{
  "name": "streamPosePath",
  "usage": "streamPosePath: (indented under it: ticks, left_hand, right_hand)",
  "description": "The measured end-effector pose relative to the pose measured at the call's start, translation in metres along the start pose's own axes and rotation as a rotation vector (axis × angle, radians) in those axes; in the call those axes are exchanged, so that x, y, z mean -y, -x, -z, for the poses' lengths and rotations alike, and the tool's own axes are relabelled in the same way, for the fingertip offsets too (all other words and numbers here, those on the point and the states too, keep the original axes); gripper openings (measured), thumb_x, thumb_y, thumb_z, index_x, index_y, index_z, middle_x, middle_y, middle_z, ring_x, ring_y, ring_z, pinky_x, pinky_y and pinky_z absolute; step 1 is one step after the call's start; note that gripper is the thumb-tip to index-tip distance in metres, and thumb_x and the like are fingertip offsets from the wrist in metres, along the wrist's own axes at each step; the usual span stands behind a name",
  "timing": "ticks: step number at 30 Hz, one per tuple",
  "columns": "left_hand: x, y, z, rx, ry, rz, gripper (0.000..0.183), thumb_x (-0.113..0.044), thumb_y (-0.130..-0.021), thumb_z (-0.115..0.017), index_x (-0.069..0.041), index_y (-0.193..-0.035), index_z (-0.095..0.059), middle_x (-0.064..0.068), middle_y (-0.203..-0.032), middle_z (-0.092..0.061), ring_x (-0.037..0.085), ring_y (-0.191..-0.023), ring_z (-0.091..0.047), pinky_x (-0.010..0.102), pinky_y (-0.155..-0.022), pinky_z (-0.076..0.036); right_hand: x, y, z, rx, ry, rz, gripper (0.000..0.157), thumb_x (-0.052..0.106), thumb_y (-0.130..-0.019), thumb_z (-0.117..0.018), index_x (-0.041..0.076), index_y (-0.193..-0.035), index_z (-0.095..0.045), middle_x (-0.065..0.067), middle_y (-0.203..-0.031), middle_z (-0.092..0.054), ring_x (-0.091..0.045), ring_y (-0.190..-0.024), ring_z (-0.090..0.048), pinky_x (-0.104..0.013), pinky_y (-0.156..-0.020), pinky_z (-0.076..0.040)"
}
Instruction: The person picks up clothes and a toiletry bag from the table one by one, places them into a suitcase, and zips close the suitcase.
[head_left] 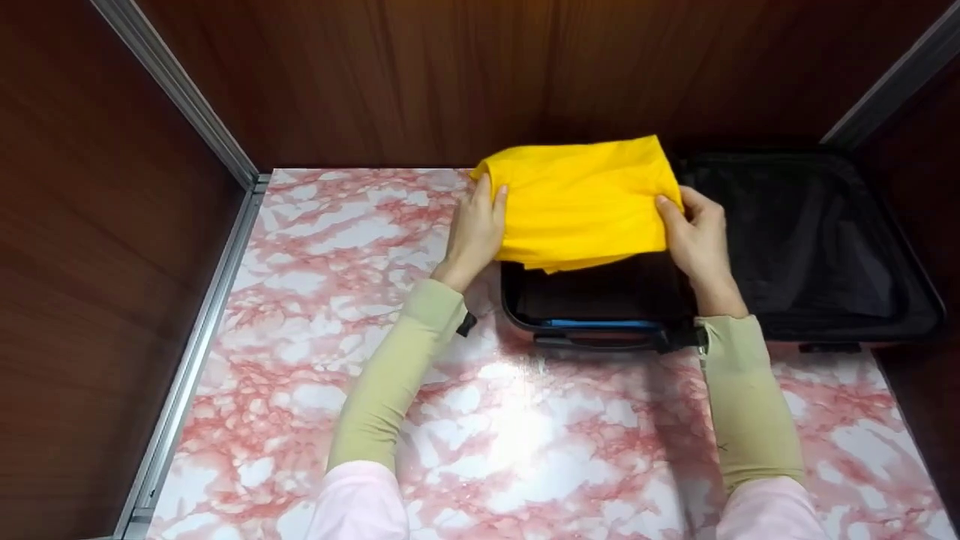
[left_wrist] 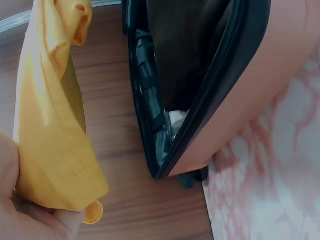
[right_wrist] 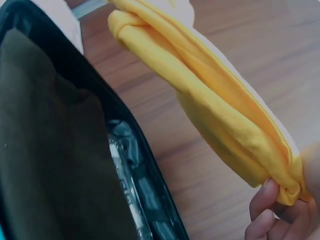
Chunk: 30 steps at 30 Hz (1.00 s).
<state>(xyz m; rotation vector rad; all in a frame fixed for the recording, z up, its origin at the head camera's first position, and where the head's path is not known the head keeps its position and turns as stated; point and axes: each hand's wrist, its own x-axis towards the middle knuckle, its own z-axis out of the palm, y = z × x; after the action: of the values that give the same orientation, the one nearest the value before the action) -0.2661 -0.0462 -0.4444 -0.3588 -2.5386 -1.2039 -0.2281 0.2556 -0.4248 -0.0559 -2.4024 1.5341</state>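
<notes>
A folded yellow cloth (head_left: pixel 585 202) is stretched between my two hands above the packed half of an open suitcase (head_left: pixel 517 319). My left hand (head_left: pixel 478 225) grips its left edge, thumb in front. At the opposite edge, my right hand (head_left: pixel 699 236) pinches the folds between thumb and fingers. Both wrist views show the cloth raised apart from the suitcase rim (left_wrist: pixel 242 55). Inside the suitcase lies a dark brown cloth (right_wrist: pixel 45 135), partly hidden by the yellow one in the head view. A blue strip (head_left: pixel 600 324) shows along the suitcase's near inner side.
The suitcase's other half (head_left: pixel 802 232) lies opened out to the right, its inside covered by dark lining. Red-and-white marbled tabletop (head_left: pixel 337 315) extends to the left and front. Brown wood-grain panels (head_left: pixel 420 82) with metal edging (head_left: pixel 199 300) stand around it.
</notes>
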Motion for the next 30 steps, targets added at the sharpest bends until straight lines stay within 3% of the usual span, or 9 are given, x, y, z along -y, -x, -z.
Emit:
streamPosePath:
  ticks: [6, 11, 18, 25, 30]
  left_hand:
    - [-0.002, 0.009, -0.015, 0.054, -0.029, -0.004, 0.031, -0.02, -0.111, -0.043, 0.006, -0.119, -0.057, 0.015, -0.083, -0.06, 0.032, -0.082, -0.063, 0.044, -0.074, -0.051]
    - [-0.003, 0.017, -0.027, 0.104, -0.017, 0.004, 0.035, -0.018, -0.111, -0.042, 0.007, -0.131, -0.055, 0.022, -0.101, -0.068, 0.034, -0.095, -0.067, 0.045, -0.081, -0.053]
    - [0.005, 0.024, -0.04, 0.106, -0.001, -0.007, 0.032, -0.007, -0.108, -0.047, 0.008, -0.135, -0.056, 0.024, -0.123, -0.066, 0.034, -0.11, -0.066, 0.04, -0.095, -0.051]
    - [0.007, 0.032, -0.049, 0.172, -0.071, 0.014, 0.032, -0.011, -0.108, -0.049, 0.003, -0.135, -0.057, 0.022, -0.114, -0.07, 0.032, -0.1, -0.069, 0.04, -0.085, -0.055]
    - [0.008, 0.037, -0.052, 0.232, -0.109, 0.044, 0.031, -0.015, -0.106, -0.055, -0.002, -0.135, -0.057, 0.019, -0.115, -0.07, 0.029, -0.099, -0.069, 0.039, -0.079, -0.056]
  right_hand:
    - [-0.012, 0.012, 0.013, -0.011, 0.06, -0.013, 0.037, 0.029, -0.104, -0.059, 0.003, -0.13, -0.069, -0.008, -0.097, -0.068, -0.013, -0.071, -0.061, -0.02, -0.061, -0.048]
    - [-0.024, 0.02, 0.023, -0.027, 0.098, -0.05, 0.038, 0.029, -0.105, -0.058, 0.002, -0.129, -0.069, -0.011, -0.099, -0.068, -0.013, -0.073, -0.059, -0.02, -0.063, -0.047]
    - [-0.045, 0.03, 0.029, 0.003, 0.147, -0.1, 0.04, 0.027, -0.105, -0.056, 0.0, -0.133, -0.066, -0.014, -0.112, -0.067, -0.011, -0.08, -0.06, -0.02, -0.071, -0.047]
    - [-0.058, 0.039, 0.029, 0.023, 0.266, -0.101, 0.041, 0.029, -0.107, -0.053, -0.001, -0.132, -0.065, -0.021, -0.115, -0.068, -0.021, -0.086, -0.061, -0.023, -0.072, -0.046]
    - [-0.067, 0.044, 0.033, 0.079, 0.387, -0.093, 0.043, 0.028, -0.107, -0.05, -0.006, -0.133, -0.062, -0.026, -0.109, -0.067, -0.033, -0.085, -0.061, -0.035, -0.072, -0.046]
